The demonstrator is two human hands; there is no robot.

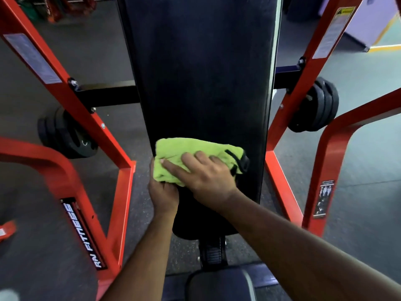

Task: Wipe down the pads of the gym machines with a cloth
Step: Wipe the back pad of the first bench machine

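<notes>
A long black back pad (201, 68) runs up the middle of the head view, narrowing toward me. A lime-green cloth (173, 151) with a black trim lies bunched on the pad's lower part. My right hand (206, 174) presses flat on the cloth, fingers spread toward the left. My left hand (162, 192) grips the pad's left edge just below the cloth, its fingers curled around the side and touching the cloth's lower corner. A smaller dark seat pad (219, 283) sits below, near the bottom edge.
Red steel frame bars (91, 118) flank the pad left and right (303, 83). Black weight plates hang on pegs at the left (65, 135) and right (319, 105). A black crossbar runs behind the pad. Grey rubber floor (368, 148) surrounds the machine.
</notes>
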